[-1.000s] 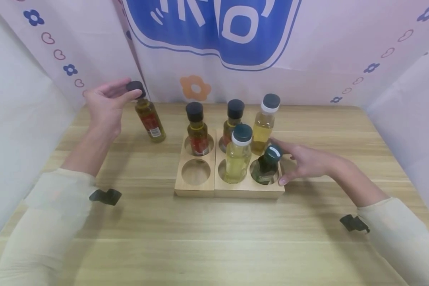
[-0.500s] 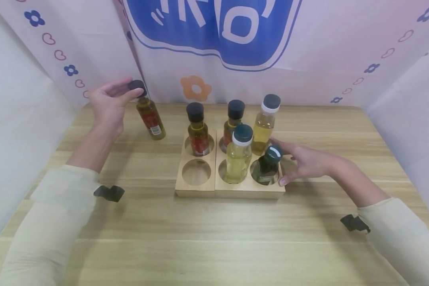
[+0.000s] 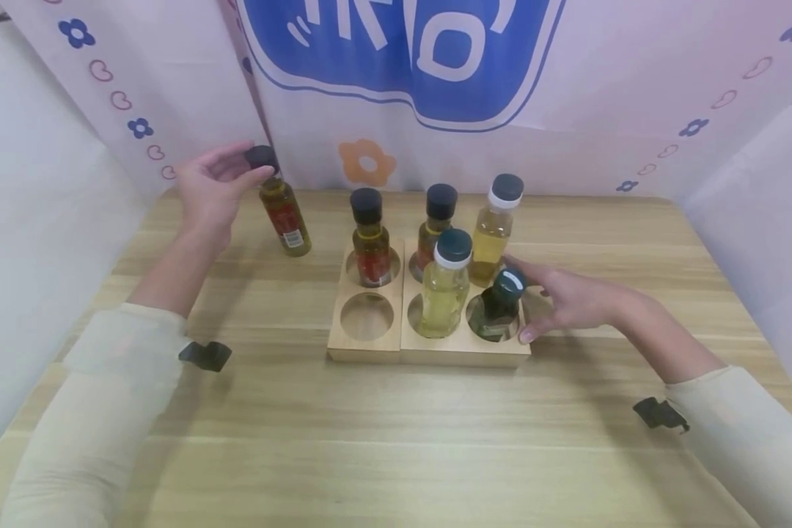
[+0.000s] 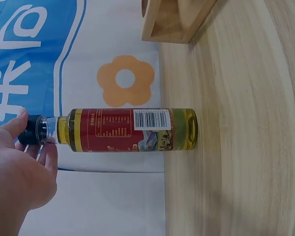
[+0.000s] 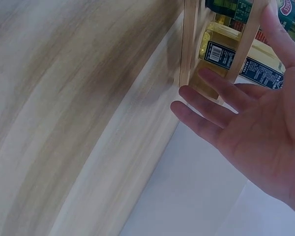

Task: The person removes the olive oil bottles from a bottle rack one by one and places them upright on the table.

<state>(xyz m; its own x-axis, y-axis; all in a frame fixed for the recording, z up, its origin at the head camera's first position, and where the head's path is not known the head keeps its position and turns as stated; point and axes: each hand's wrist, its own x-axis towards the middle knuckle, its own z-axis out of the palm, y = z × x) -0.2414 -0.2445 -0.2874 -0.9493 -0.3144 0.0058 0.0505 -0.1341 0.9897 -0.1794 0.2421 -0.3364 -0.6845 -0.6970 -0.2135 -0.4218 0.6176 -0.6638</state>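
Step in hand, my read: handling the loose bottle (image 3: pixel 287 220), other hand minding the rack. Left hand (image 3: pixel 210 192) had it pinched by its black cap (image 4: pixel 34 129), thumb against fingers. Bottle was left of the wooden rack (image 3: pixel 340 345), well apart from it, toward the back of the table (image 3: pixel 383 440). It leaned in the head view; couldn't tell true tilt from lens skew, nor whether the base bore weight.

Right hand (image 3: pixel 570 299) was at the rack's right end: fingers spread, mostly straight, wrapped round nothing. Thumb looked to be touching the front corner; other contact unclear.

Next move, judged from layout: if the bottle was meant for the rack, the front-left hole (image 3: pixel 366 317) was the only unfilled one. That called for a lift over the edge, a shift right and toward the person, then a straight drop, missing the back-left bottle (image 3: pixel 372 249) just behind.

Counts:
- bottles: 6 (1 pinched, 5 racked)
- red-label: 3, incl. the pinched one and the back-middle bottle (image 3: pixel 431 233)
- clear with white collar: 2, pale bottle (image 3: pixel 445 293) front-middle, amber bottle (image 3: pixel 489 246) back-right
- dark green bottle (image 3: pixel 499 306): 1, front-right
- holes: 6, 5 filled
- racks: 1 or 2 butted; seam visible, couldn't tell
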